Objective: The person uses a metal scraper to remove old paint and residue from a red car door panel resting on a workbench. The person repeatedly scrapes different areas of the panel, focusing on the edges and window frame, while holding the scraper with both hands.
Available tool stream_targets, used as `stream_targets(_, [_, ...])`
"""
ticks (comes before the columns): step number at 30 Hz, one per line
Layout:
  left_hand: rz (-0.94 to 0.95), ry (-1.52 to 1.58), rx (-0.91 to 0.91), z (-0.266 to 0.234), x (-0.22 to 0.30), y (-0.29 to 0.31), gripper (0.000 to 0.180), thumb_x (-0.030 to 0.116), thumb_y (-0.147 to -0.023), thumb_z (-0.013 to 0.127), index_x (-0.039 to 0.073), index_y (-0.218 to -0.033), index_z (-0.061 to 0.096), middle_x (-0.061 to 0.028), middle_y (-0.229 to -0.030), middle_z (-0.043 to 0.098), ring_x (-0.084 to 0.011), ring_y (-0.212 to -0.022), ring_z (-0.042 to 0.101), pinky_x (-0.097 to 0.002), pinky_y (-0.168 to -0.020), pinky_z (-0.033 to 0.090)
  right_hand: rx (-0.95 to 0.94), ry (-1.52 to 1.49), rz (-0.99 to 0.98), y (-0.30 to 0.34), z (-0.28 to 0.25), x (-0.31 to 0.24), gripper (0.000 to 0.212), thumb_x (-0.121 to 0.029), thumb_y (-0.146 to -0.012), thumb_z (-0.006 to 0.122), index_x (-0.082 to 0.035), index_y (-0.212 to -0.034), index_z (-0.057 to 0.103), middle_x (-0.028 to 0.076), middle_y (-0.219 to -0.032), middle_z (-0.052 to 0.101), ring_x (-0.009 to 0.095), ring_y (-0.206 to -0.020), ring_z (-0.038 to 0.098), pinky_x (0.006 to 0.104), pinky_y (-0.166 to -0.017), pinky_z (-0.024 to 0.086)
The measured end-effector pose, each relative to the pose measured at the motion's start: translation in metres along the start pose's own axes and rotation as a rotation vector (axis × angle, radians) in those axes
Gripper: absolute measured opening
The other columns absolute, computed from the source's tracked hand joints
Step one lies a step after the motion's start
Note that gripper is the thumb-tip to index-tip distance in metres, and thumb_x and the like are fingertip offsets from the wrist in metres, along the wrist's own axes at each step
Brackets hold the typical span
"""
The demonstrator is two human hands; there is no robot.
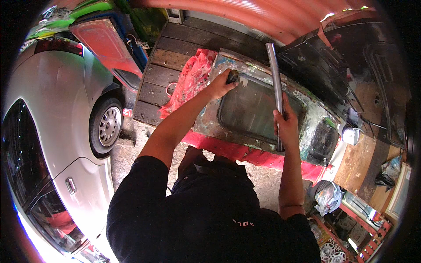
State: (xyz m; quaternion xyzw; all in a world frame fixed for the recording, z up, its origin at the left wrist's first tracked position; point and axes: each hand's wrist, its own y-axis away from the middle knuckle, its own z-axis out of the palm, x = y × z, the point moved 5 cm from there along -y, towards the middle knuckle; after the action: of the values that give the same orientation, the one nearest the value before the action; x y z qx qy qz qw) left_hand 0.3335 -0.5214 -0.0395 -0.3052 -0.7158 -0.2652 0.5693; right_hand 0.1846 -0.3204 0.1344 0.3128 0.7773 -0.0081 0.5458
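Note:
A worn vehicle door panel (206, 120) with patchy, stripped paint lies flat before me, a dark window pane (252, 109) set in it. My right hand (287, 125) is wrapped round a shiny metal tube (273, 65), which stands out across the window's right part. The tube's far end reaches past the panel's far edge. At the window's far left corner my left hand (220, 85) is closed on a small dark block (233, 76). Whether that block is loose or fixed to the panel I cannot tell.
Red cloth (190, 81) lies under the panel on a plank bench (151, 85). A silver car (66, 109) stands at the left. Dark body panels (333, 57) lean at the far right. A plastic bag (328, 197) and a wooden board (357, 164) are at the near right.

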Motion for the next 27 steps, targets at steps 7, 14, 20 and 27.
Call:
stream_targets(7, [0.015,-0.011,0.025,0.006,-0.012,-0.003,0.047,0.024,-0.088,0.069,-0.002,-0.122,0.047,-0.0144,-0.100,0.059,-0.0217,-0.094,0.056,-0.0363,-0.085,0.045,-0.011,-0.053,0.017,0.004,0.001,0.016,0.066,-0.008,-0.093,0.059,-0.020,-0.153,0.033,-0.003,-0.061,0.046,0.007,-0.045,0.042,0.0259,-0.041,0.037])
stream_targets(14, [0.028,0.058,0.109,0.002,-0.004,0.001,0.050,0.024,-0.089,0.068,-0.001,-0.126,0.044,-0.0143,-0.100,0.060,-0.0232,-0.095,0.057,-0.0358,-0.088,0.045,0.001,-0.047,0.040,0.010,0.005,0.009,0.064,-0.009,-0.093,0.060,-0.019,-0.152,0.035,-0.003,-0.065,0.047,0.006,-0.047,0.042,0.0242,-0.042,0.037])
stream_targets(20, [0.048,0.028,0.082,0.005,0.000,0.004,0.052,0.024,-0.089,0.068,-0.001,-0.127,0.042,-0.0162,-0.099,0.060,-0.0253,-0.094,0.058,-0.0374,-0.087,0.046,-0.028,0.008,-0.044,0.004,0.010,0.004,0.064,-0.010,-0.095,0.059,-0.019,-0.152,0.034,-0.003,-0.069,0.048,0.006,-0.048,0.043,0.0227,-0.043,0.037])
stream_targets(27, [0.030,-0.009,0.061,0.004,-0.001,0.006,0.054,0.025,-0.088,0.069,-0.003,-0.126,0.042,-0.0192,-0.101,0.061,-0.0288,-0.097,0.060,-0.0396,-0.088,0.046,0.083,0.151,-0.210,-0.005,0.018,-0.010,0.063,-0.012,-0.093,0.061,-0.015,-0.151,0.036,0.009,-0.105,0.058,0.015,-0.084,0.055,0.0287,-0.073,0.042])
